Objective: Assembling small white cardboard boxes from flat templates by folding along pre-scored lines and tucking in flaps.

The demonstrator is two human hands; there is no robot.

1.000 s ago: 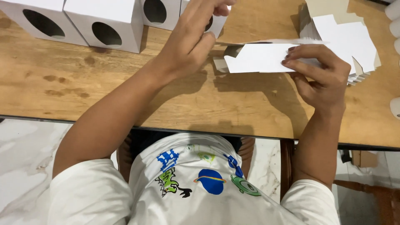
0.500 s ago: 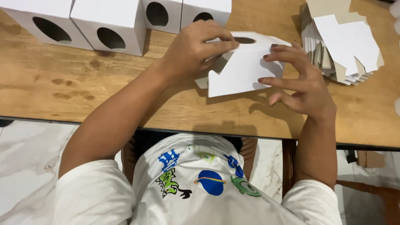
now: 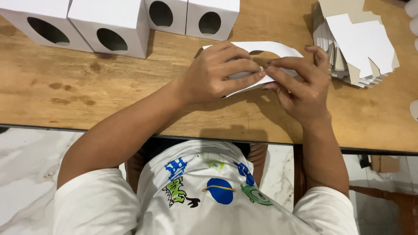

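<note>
Both hands meet over one flat white card blank (image 3: 278, 48), and each grip is closed on it. The left hand (image 3: 217, 76) lies on top with its fingers curled down across the sheet, fingertips pressing along what looks like a fold line. The right hand (image 3: 300, 89) comes in from the other side, its fingers (image 3: 283, 72) stretched over the same strip of card so that the two sets of fingertips touch or nearly touch; the thumbs are tucked underneath, so how the card is pinched from below cannot be told. The blank rests low on the wooden bench (image 3: 87, 95), just in front of the person, and a curved cut-out shows along its far edge where it sticks out beyond the hands.

Just to the right of the right hand sits a stack of flat card blanks (image 3: 361, 48), white on top with brown edges, slightly fanned. Along the far edge of the bench stand four folded white boxes (image 3: 113, 26), each with an oval hole in its front face, set side by side and touching. Below the bench edge, the person's white printed shirt (image 3: 209, 196) and a pale marble floor (image 3: 26, 174) are in view.
</note>
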